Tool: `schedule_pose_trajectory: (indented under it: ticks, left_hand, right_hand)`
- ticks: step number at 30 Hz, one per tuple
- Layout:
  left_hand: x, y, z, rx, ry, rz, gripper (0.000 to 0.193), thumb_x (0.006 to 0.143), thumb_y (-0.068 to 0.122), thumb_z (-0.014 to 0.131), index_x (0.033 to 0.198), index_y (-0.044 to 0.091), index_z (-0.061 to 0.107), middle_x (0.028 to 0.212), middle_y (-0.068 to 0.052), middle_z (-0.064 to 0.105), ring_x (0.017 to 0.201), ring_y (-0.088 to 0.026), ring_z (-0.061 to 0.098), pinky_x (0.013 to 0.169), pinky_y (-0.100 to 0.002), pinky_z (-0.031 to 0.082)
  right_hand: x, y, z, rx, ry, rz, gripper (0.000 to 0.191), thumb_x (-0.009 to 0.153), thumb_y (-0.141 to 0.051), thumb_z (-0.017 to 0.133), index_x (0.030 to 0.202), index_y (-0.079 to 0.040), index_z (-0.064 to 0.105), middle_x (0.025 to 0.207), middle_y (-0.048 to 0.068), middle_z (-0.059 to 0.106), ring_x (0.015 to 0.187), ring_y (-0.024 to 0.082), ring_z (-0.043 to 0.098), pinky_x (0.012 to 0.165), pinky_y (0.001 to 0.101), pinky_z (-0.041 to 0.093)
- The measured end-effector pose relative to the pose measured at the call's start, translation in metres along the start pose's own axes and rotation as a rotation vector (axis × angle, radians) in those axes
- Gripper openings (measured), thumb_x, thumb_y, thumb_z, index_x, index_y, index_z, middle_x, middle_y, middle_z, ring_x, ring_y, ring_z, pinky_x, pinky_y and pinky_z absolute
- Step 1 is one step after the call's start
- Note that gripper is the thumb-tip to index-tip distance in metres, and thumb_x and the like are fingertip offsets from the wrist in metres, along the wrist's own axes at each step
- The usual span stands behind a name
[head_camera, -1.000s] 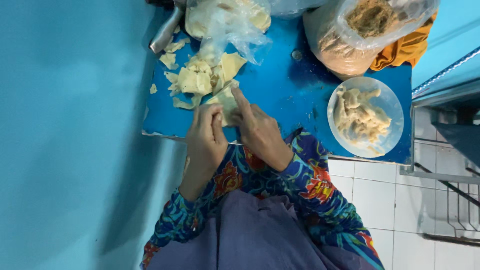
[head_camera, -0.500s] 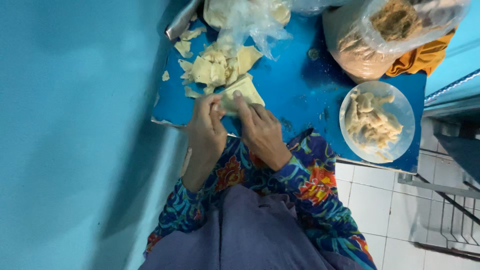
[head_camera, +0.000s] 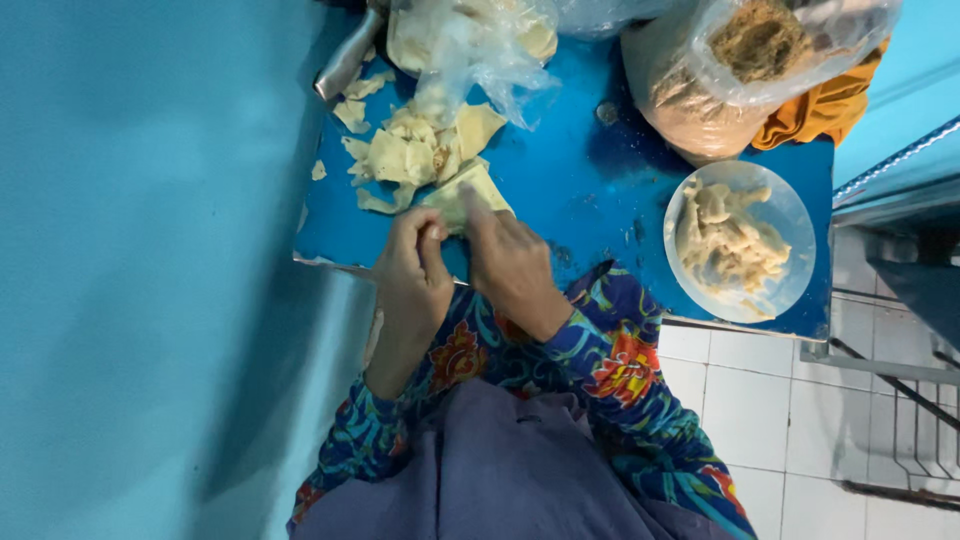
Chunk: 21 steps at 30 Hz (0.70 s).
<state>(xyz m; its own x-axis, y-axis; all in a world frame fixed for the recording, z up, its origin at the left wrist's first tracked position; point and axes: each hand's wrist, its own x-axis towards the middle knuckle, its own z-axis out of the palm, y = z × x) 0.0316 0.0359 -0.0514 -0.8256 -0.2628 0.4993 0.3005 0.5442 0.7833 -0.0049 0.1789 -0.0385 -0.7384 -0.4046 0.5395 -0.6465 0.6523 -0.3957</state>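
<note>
My left hand (head_camera: 412, 272) and my right hand (head_camera: 510, 262) meet at the near edge of a blue table (head_camera: 580, 170). Both pinch a pale yellow dough wrapper (head_camera: 468, 192) that lies flat between the fingertips. Just beyond it sits a heap of folded and torn wrapper pieces (head_camera: 408, 152). A clear bowl of pale filling (head_camera: 738, 242) stands to the right of my right hand, apart from it.
A clear plastic bag with more wrappers (head_camera: 470, 40) lies at the far side. A bigger bag of brown crumbly stuff (head_camera: 740, 70) and an orange cloth (head_camera: 822, 105) sit far right. A metal cylinder (head_camera: 345, 60) lies far left. A blue wall (head_camera: 150, 250) runs along the left; white floor tiles (head_camera: 760, 400) right.
The view has shifted a little. Both hands stay on the wrapper at the table's near edge, their fingers working it slightly.
</note>
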Motion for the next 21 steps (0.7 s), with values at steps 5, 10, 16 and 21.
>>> schedule_pose_trajectory:
  ticks: [5, 10, 16, 21]
  left_hand:
    - [0.001, 0.010, -0.003, 0.008, -0.072, 0.036, 0.012, 0.109, 0.008, 0.055, 0.115, 0.005, 0.065, 0.105, -0.012, 0.071, 0.094, -0.029, 0.072, 0.077, -0.038, 0.058]
    - [0.004, 0.009, 0.007, 0.150, -0.053, 0.169, 0.013, 0.104, 0.004, 0.058, 0.114, 0.005, 0.067, 0.111, -0.012, 0.070, 0.107, -0.033, 0.067, 0.091, -0.044, 0.054]
    - [-0.001, -0.002, 0.010, 0.256, -0.053, 0.268, 0.016, 0.105, 0.006, 0.060, 0.119, 0.004, 0.068, 0.124, -0.010, 0.066, 0.118, -0.032, 0.063, 0.102, -0.046, 0.051]
    - [-0.005, -0.014, 0.016, 0.411, -0.073, 0.292, 0.013, 0.105, 0.009, 0.063, 0.116, 0.007, 0.068, 0.126, -0.009, 0.067, 0.124, -0.031, 0.061, 0.107, -0.048, 0.047]
  right_hand:
    - [0.012, 0.013, -0.014, 0.461, -0.095, 0.368, 0.070, 0.093, -0.003, 0.073, 0.154, -0.008, 0.039, 0.096, 0.012, 0.076, 0.084, 0.024, 0.076, 0.071, 0.0340, 0.060]
    - [0.015, 0.022, -0.019, 0.750, -0.115, 0.532, 0.074, 0.091, 0.000, 0.075, 0.155, -0.005, 0.037, 0.092, 0.007, 0.071, 0.084, 0.014, 0.069, 0.075, 0.0301, 0.056]
    - [0.015, 0.029, -0.017, 0.943, -0.135, 0.602, 0.072, 0.093, 0.004, 0.066, 0.158, -0.005, 0.034, 0.094, 0.006, 0.067, 0.082, 0.012, 0.065, 0.073, 0.0279, 0.055]
    - [0.014, 0.027, -0.015, 0.910, -0.127, 0.578, 0.072, 0.096, 0.005, 0.065, 0.159, -0.005, 0.032, 0.099, 0.009, 0.067, 0.085, 0.013, 0.067, 0.075, 0.0299, 0.059]
